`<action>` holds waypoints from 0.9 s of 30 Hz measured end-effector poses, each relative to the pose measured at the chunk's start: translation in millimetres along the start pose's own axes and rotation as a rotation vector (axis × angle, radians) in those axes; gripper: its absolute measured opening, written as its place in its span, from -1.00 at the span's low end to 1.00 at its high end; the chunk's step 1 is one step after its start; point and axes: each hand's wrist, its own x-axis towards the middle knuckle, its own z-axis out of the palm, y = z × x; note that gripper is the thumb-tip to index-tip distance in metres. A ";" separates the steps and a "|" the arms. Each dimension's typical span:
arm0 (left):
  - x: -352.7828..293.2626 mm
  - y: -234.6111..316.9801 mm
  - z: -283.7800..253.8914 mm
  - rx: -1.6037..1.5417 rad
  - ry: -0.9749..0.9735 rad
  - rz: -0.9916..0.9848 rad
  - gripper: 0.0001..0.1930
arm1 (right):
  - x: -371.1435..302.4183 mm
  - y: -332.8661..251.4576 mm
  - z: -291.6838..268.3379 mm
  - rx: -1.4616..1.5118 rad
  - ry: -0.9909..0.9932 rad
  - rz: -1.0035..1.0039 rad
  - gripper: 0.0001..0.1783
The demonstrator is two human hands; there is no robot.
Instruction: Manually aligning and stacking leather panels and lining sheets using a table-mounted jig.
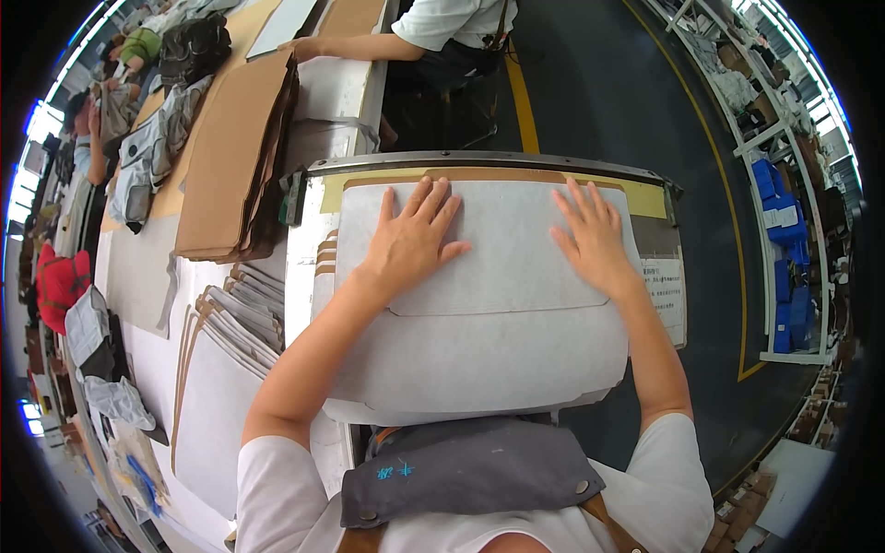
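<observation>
White panel (516,272) lies flat on the workbench (479,160), at twelve o'clock from us. Our left hand (410,241) rests toward its nine o'clock side, our right hand (597,241) toward three; both palms down, fingers extended and spread, gripping nothing. Brown sheets (230,166) are stacked toward ten o'clock.

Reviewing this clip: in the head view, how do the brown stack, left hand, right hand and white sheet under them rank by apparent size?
Largest to smallest:
1. White sheet, partly covered
2. Brown stack
3. Left hand and right hand: too alike to rank
</observation>
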 end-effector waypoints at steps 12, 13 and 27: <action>12.6 1.7 9.1 0.006 0.063 -0.033 -0.35 | 5.5 8.6 1.0 0.061 0.036 0.045 -0.45; 13.1 3.5 8.9 -0.001 0.064 -0.049 -0.34 | 5.7 9.1 0.3 0.065 0.045 0.037 -0.45; 8.2 8.0 10.1 0.009 0.028 -0.092 -0.31 | 4.7 5.9 -4.0 0.094 0.055 0.023 -0.44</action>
